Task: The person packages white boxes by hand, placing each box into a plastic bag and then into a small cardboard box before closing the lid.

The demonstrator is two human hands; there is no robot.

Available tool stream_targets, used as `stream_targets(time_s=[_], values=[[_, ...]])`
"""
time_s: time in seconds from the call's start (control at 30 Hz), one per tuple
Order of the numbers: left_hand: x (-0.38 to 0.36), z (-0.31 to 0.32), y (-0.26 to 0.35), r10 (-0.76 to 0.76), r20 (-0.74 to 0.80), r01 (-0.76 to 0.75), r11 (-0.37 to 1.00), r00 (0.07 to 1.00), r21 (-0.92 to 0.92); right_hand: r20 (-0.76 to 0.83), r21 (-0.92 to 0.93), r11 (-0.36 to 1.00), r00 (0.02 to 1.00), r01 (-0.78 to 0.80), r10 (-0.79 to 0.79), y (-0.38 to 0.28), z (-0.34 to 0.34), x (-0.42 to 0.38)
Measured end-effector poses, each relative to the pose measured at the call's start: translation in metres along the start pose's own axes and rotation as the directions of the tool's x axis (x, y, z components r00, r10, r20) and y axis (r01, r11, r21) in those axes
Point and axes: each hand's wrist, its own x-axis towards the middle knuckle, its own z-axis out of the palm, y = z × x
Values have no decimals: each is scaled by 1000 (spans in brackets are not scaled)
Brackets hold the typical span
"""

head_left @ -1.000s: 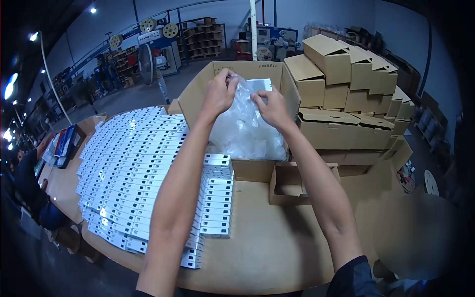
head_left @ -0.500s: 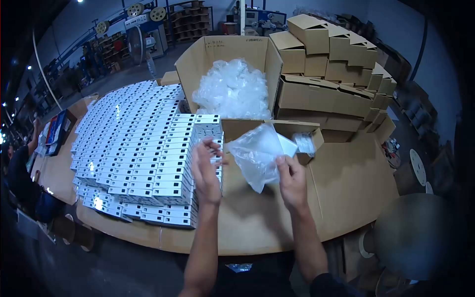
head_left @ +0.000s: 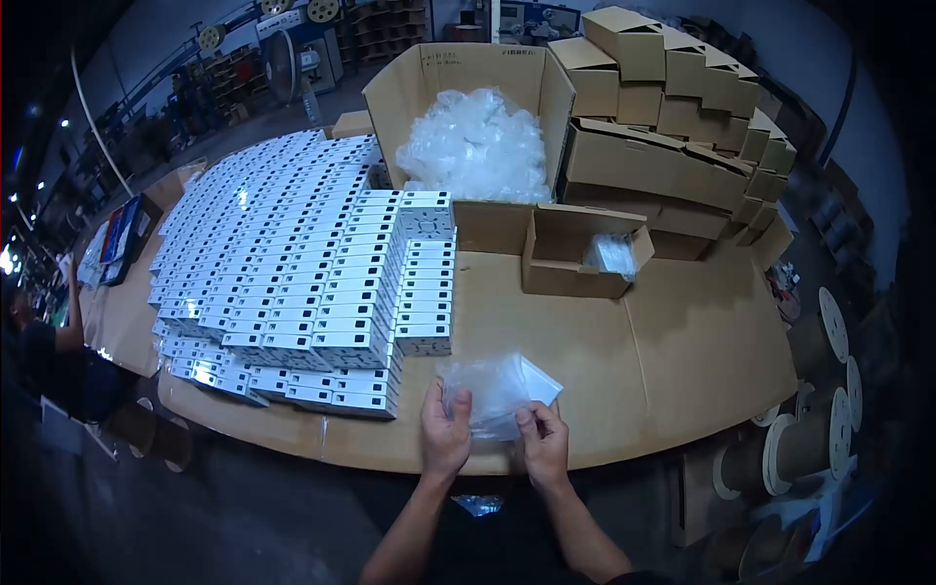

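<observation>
The flat piece [head_left: 540,381] is white (bag [head_left: 487,392] translucent).

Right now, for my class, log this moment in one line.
left hand: holding clear bag; right hand: holding bag near white piece; white piece: jutting past bag; small open box: wrapped item at right end

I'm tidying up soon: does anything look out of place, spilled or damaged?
One oddity, perhaps: shiny material below the near edge of the table, apart from the clear plastic heaped in the large carton. Nothing looks spilled or damaged.
</observation>
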Motion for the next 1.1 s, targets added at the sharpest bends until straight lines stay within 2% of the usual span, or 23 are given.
stream_targets(time_s=[0.1,0.2,0.23,0.33,0.37,0.53,0.57,0.63,0.7,0.77,0.8,0.9,1.0,1.1], values=[[-4,-6,3,-11,-32,13,999,999,51,11,-6,999,999,-49,49,2,-2,-5],[-6,-31,-23,-94,1,94,988,996,-121,-4,-61,998,1000,-27,27,7,-4,-7],[-4,-30,-21,-8,45,17,982,999,-186,2,-90,996,1000,-14,15,7,-4,-8],[2,-20,5,-86,173,88,996,981,-5,13,-161,987,999,32,-31,4,-5,-8],[5,-29,-2,-216,259,213,976,942,40,16,-175,983,999,50,-48,-2,-4,-7],[0,-25,3,-241,242,224,970,940,95,-79,-268,957,987,112,-138,-11,-29,24],[-1,-26,3,-229,243,208,972,943,108,-97,-331,923,966,197,-241,-12,-41,38],[-2,-27,1,-196,257,157,974,946,165,-133,-111,951,944,289,-303,-41,-37,58],[-3,-28,-1,-161,283,88,963,946,254,3,-46,925,926,378,-378,-60,-39,72],[-4,-27,1,-141,308,57,962,941,266,252,-49,871,850,489,-463,-77,-42,82],[-3,-26,2,-129,319,40,961,939,272,354,-13,885,830,465,-431,-85,-38,87],[0,-24,15,-174,352,36,931,920,364,526,-58,890,772,451,-357,-89,-35,100],[0,-23,15,-121,334,-2,938,935,346,656,-59,879,682,473,-323,-102,-24,109],[-2,-25,6,-165,315,75,957,935,280,726,-44,913,641,406,-250,-108,-15,110]])
